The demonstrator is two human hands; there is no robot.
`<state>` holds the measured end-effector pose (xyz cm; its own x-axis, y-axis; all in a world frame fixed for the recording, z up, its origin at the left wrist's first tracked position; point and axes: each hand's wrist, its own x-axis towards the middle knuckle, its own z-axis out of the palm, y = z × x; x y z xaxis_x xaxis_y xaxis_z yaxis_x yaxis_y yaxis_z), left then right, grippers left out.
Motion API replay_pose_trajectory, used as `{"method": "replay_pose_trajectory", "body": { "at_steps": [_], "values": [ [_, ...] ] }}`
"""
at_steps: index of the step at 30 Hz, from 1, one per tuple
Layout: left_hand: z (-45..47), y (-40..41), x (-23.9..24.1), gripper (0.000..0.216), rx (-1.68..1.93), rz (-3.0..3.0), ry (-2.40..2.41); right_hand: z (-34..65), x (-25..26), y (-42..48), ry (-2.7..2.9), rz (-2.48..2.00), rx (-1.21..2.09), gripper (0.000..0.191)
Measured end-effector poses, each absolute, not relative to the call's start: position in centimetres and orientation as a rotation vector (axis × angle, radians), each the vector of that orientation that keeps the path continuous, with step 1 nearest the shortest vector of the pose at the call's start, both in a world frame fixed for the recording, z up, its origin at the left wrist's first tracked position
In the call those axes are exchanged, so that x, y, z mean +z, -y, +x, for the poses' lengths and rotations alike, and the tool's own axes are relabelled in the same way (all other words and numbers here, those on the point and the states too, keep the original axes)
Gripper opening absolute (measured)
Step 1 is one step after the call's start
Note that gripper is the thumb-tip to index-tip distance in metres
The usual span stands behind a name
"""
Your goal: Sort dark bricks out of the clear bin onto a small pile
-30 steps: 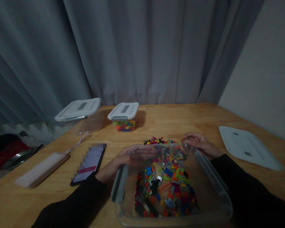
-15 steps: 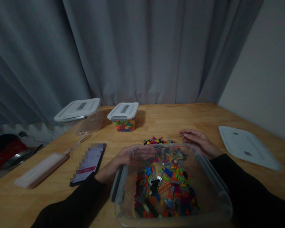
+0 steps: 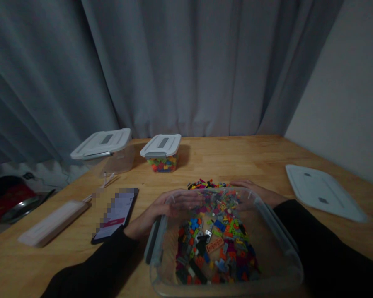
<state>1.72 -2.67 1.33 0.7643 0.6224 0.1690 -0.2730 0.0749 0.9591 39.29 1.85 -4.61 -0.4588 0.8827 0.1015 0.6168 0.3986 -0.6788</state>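
Note:
A clear plastic storage box (image 3: pixel 276 252) stands in front of me with many mixed building bricks (image 3: pixel 219 244) spread over its bottom. Behind its far wall lies a pile of small bricks (image 3: pixel 208 184) on the table. My left hand (image 3: pixel 177 201) is at the pile's left side, its fingers stretched out and seen through the clear wall. My right hand (image 3: pixel 257 192) lies low at the pile's right side, fingers extended toward it and partly behind the wall. I see nothing held in either hand.
A phone (image 3: pixel 116 215) and a pale pink power bank (image 3: pixel 54 223) with a cable lie at left. Behind them stand a lidded clear box (image 3: pixel 102 145) and a smaller lidded box of bricks (image 3: pixel 161 153). A white lid (image 3: pixel 325 192) lies at right.
My right hand has come down and in toward the brick pile, from a raised place beside it to behind the box's wall. My left hand stays in place.

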Motion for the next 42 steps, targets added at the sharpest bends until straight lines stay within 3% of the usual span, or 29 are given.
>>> {"method": "replay_pose_trajectory", "body": {
  "at_steps": [4, 16, 32, 42],
  "values": [
    [1.8, 2.5, 1.2, 0.067, 0.697, 1.321, -0.304, 39.0, -4.2, -1.6, 2.239, -1.247, 0.828, 0.083],
    [1.8, 2.4, 1.1, 0.070, 0.692, 1.311, -0.293, 37.6, -2.5, -0.9, 2.060, -1.200, 1.054, 0.047],
    [1.7, 2.7, 1.1, 0.070, 0.702, 1.293, -0.311, 37.2, -1.9, -0.7, 1.947, -1.202, 1.065, 0.038],
    [1.8, 2.3, 1.1, 0.070, 0.691, 1.329, -0.319, 37.8, -2.6, -1.3, 2.119, -1.157, 0.906, 0.036]
  ]
}}
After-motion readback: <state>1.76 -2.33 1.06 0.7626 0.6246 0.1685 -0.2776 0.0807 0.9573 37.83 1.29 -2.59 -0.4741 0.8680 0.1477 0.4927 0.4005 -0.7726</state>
